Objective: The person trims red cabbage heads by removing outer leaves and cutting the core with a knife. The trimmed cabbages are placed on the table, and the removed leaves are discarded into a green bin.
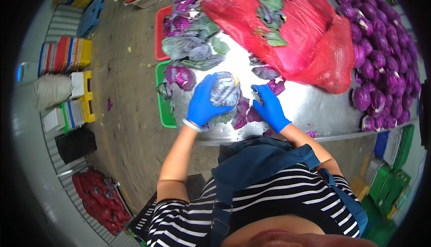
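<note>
My left hand (205,104), in a blue glove, grips a red cabbage (225,89) that still wears greyish outer leaves. The cabbage is just above or on the metal table (299,107); which of the two I cannot tell. To its right my right hand (271,107), gloved in blue too, is half curled, thumb apart from the fingers. A small dark patch shows at those fingers, too unclear to name. Loose purple leaves (240,114) lie between the hands. A purple leaf piece (276,86) rests just beyond my right hand.
A red mesh sack (303,41) spreads over the table's far side. Peeled red cabbages (380,55) are piled at the right. Stripped leaves (192,46) heap at the left, over a red crate (161,33) and a green crate (165,112). Stacked crates (65,55) line the wall.
</note>
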Demonstrator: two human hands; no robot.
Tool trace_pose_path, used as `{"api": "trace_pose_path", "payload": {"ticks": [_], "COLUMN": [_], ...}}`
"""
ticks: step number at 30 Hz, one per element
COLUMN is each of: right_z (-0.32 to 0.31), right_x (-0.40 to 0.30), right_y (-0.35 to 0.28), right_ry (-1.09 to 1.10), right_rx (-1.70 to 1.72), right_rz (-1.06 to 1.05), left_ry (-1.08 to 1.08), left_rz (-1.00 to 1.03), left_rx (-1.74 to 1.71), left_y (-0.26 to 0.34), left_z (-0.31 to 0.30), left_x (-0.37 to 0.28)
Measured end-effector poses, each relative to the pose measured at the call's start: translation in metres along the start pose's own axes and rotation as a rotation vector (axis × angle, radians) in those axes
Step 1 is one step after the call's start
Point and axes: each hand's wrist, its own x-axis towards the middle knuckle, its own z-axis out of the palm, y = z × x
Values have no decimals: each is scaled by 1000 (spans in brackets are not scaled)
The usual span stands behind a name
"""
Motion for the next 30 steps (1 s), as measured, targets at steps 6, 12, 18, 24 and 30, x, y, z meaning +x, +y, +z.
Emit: {"api": "trace_pose_path", "payload": {"ticks": [6,12,18,24,30], "right_z": [-19,11,35,43,53], "right_x": [-42,-26,-9,7,20], "right_y": [2,8,26,37,44], "right_ry": [-263,-248,-257,-274,-353], "right_rx": [-181,-140,-322,-395,-459], "right_rz": [204,176,197,227,236], "left_ry": [139,72,56,43,1], "left_rz": [-56,-42,-105,-153,-152], "left_rx": [313,295,340,330,296], "left_y": [15,9,13,21,18], "left_z": [79,75,79,78,68], "left_x": [-10,4,13,23,32]}}
